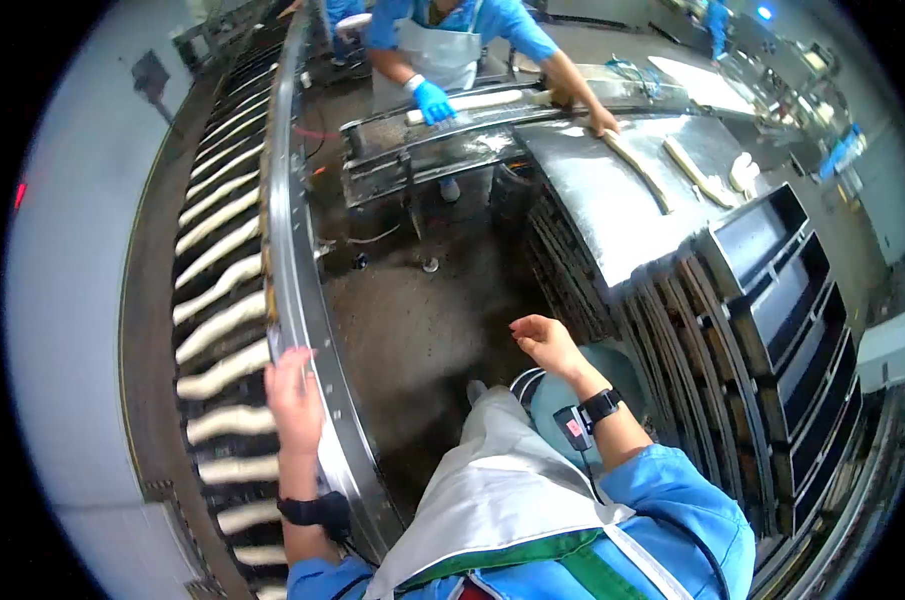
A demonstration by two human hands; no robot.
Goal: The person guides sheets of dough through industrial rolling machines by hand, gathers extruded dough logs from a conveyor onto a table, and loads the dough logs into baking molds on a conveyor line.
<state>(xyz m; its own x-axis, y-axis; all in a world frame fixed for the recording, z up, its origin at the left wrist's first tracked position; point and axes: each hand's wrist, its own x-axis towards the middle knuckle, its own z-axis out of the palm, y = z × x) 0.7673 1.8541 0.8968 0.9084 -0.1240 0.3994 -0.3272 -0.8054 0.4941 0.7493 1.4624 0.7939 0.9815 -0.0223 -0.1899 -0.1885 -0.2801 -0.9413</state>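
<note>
My left hand point(294, 405) is held over the metal side rail point(290, 230) of a long conveyor, its fingers stretched out and nothing in them. Just left of it, long pale dough strips point(224, 370) lie crosswise in a row of dark trays on the conveyor. My fingertips are near one strip's end; whether they touch the rail cannot be made out. My right hand point(548, 345) hangs in the air above the floor, loosely bent and holding nothing. Below its wrist stands a greenish round bin point(617, 375).
A co-worker's blue-gloved hand point(434, 102) rests by a dough roll point(487, 100) on a narrow bench point(382, 135). Their other hand point(602, 122) touches a dough strip point(637, 172) on a metal table point(612, 235). Stacked dark trays point(772, 290) stand at my right.
</note>
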